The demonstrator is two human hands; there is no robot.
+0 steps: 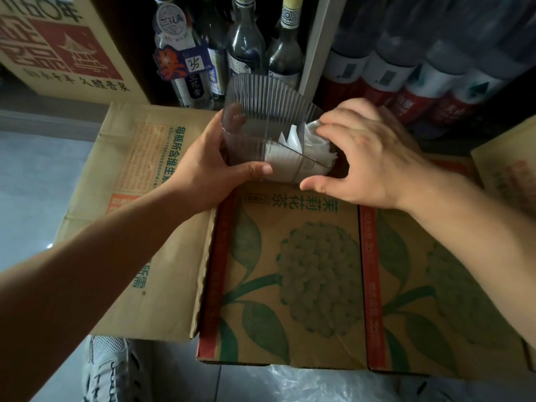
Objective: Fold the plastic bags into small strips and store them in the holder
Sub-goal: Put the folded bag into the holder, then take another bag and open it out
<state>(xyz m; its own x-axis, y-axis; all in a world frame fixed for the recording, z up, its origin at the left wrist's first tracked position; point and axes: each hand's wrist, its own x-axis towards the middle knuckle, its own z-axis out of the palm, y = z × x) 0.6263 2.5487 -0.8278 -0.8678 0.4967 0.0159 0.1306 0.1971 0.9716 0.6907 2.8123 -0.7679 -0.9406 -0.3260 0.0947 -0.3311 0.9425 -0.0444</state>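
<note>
A clear ribbed holder [261, 111] is being held upright on the far edge of a printed cardboard box [304, 271]. Its left wall is being gripped by the left hand [200, 169], with the thumb laid along the near wall. White folded plastic bags [293, 140] are being stored in its right compartments, and the rightmost one is being pressed under the curled fingers of the right hand [371, 158]. Glass bottles [246, 44] are standing just beyond the holder.
</note>
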